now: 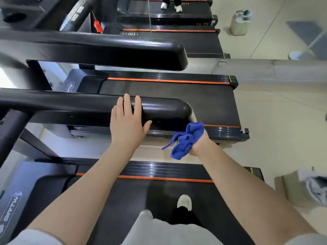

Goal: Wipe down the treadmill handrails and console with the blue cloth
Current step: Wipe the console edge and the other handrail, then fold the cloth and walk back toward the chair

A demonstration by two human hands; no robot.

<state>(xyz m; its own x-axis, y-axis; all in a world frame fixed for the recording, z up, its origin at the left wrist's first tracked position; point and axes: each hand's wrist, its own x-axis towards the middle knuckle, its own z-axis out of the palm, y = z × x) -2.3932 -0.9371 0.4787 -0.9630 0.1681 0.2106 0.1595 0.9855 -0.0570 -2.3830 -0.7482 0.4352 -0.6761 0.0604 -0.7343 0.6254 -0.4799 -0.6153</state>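
Observation:
A black treadmill handrail [164, 108] runs across the middle of the view and ends in a rounded tip on the right. My left hand [128, 121] lies flat on it, fingers straight over the top, thumb spread toward the tip. My right hand [199, 142] grips a bunched blue cloth [185, 140] just below and right of the rail's tip; the cloth hangs clear of the rail. A second black handrail [123, 52] lies farther up. The console is out of view.
I stand on a treadmill belt [123, 200] with an orange stripe; my white shoe [184, 202] shows on it. More treadmills [177, 96] line up ahead, one with another person's feet [170, 6]. Lined bins [239, 22] [304, 188] stand on the tiled floor at right.

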